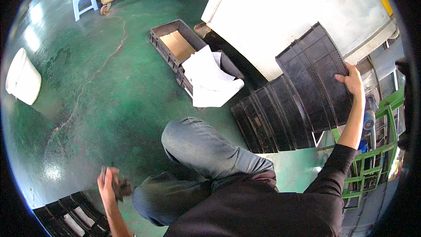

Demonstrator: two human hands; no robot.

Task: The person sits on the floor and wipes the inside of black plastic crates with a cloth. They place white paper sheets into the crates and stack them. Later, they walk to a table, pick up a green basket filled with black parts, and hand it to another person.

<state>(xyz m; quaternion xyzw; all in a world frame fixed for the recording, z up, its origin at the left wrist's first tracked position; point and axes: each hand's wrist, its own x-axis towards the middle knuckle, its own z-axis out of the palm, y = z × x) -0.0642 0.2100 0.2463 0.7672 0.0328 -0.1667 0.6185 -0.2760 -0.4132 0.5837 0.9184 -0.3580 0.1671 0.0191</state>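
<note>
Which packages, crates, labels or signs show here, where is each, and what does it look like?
Crate stack: right, under right hand; black, ribbed.
Open crate: top centre floor; black, brown liner.
Paper-filled crate: beside it; black, white sheets.
Left crates: bottom left, near left hand gripping a dark object; black, pale label strips.
Signs, screens: none.

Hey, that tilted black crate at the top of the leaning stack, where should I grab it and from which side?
Probably grip the black crate along its upper right edge, coming from the right. It leans tilted against the white machine, so the back is blocked, while that edge stands free. The right hand already has its fingers hooked there.
</note>
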